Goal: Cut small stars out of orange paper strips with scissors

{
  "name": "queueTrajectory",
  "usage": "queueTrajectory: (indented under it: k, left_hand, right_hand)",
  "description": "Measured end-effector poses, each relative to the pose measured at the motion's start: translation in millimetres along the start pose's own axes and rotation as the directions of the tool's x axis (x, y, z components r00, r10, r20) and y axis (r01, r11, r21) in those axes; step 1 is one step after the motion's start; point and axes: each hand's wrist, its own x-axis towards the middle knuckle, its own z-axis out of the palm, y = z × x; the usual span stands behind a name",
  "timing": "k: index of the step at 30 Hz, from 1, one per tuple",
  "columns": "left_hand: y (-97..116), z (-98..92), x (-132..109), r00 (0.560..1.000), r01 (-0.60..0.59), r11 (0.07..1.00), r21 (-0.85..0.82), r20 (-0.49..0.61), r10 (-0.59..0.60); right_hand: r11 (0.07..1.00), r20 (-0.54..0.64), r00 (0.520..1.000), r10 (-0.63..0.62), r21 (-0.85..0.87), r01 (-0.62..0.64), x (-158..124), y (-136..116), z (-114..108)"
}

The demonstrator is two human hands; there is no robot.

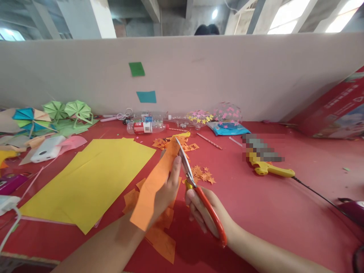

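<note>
My left hand [172,181] is closed on a long strip of orange paper [155,185], which hangs down toward my forearm. In my right hand [207,210] are scissors with red handles [212,212]. Their blades [185,162] point up and away, at the top end of the strip; whether they are cutting into it I cannot tell. Beneath my hands lie orange paper scraps [162,242]. Small orange paper stars [203,174] form a pile just beyond the scissors, with more cut orange pieces [192,146] behind.
Yellow paper sheets [99,170] lie at left, near a white device [47,149] and folded green paper fans [78,109]. Plastic bottles [146,127] and a blue packet [229,129] line the back wall [182,76]. A corded yellow glue gun [270,169] rests at right.
</note>
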Motion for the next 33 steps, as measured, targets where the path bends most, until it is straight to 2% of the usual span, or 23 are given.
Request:
queueTrajectory:
  k: [2,4,5,7,9,10,11,12,13,15,17,20,24,33]
  left_hand:
    - [-2.9,-1.6,8.2,0.999,-0.034,0.999,0.011,-0.006,0.034]
    - [-4.9,-1.8,23.1,0.997,-0.072,0.995,-0.066,-0.035,0.07]
    - [-5.8,-2.4,31.7,0.996,-0.073,0.987,-0.146,-0.061,0.064]
    - [-7.6,-6.5,48.0,0.996,0.002,0.927,-0.374,-0.078,-0.034]
    - [-8.9,-13.9,60.0,0.977,0.196,0.791,-0.58,0.045,-0.209]
    - [-8.9,-18.0,63.7,0.952,0.303,0.716,-0.629,0.161,-0.261]
    - [-8.5,-21.6,65.8,0.908,0.419,0.648,-0.636,0.306,-0.288]
    - [-7.5,-24.2,66.4,0.86,0.504,0.6,-0.621,0.422,-0.286]
    - [-6.2,-25.7,65.8,0.831,0.544,0.576,-0.61,0.486,-0.27]
    - [-2.9,-24.9,62.3,0.812,0.551,0.596,-0.584,0.541,-0.22]
    - [0.2,-20.8,57.6,0.845,0.495,0.645,-0.582,0.495,-0.202]
    - [2.2,-14.3,51.8,0.903,0.41,0.72,-0.56,0.359,-0.235]
    - [3.0,-11.6,46.3,0.953,0.297,0.825,-0.481,0.199,-0.227]
    - [13.8,-14.7,41.8,0.983,0.156,0.921,-0.357,0.148,-0.109]
  right_hand:
    - [1.0,-0.033,0.999,-0.015,0.015,0.015,2.0,1.1,-4.3]
    - [0.999,-0.054,0.998,-0.023,0.024,0.024,4.8,1.5,-10.8]
    - [1.0,-0.058,0.998,-0.025,0.011,0.026,6.4,1.5,-14.5]
    - [0.998,-0.057,0.997,-0.05,-0.03,0.049,9.9,1.0,-21.8]
    - [0.996,-0.038,0.997,-0.071,-0.049,0.069,13.2,0.2,-28.0]
    - [0.996,-0.028,0.997,-0.078,-0.054,0.077,14.5,-0.3,-30.4]
    - [0.995,-0.024,0.997,-0.077,-0.063,0.076,15.5,-0.9,-32.1]
    - [0.995,-0.027,0.997,-0.07,-0.076,0.067,16.1,-1.6,-33.3]
    - [0.994,-0.031,0.998,-0.056,-0.095,0.053,16.4,-2.3,-34.0]
    - [0.99,-0.036,0.999,-0.023,-0.14,0.017,16.2,-3.8,-34.1]
    - [0.984,-0.03,1.0,0.006,-0.179,-0.012,15.4,-5.0,-33.5]
    - [0.979,-0.003,1.0,0.025,-0.203,-0.025,13.6,-5.7,-32.4]
    - [0.986,0.048,0.998,0.039,-0.164,-0.03,9.6,-4.2,-31.0]
    - [0.992,0.08,0.995,0.063,-0.118,-0.053,3.6,-5.8,-28.3]
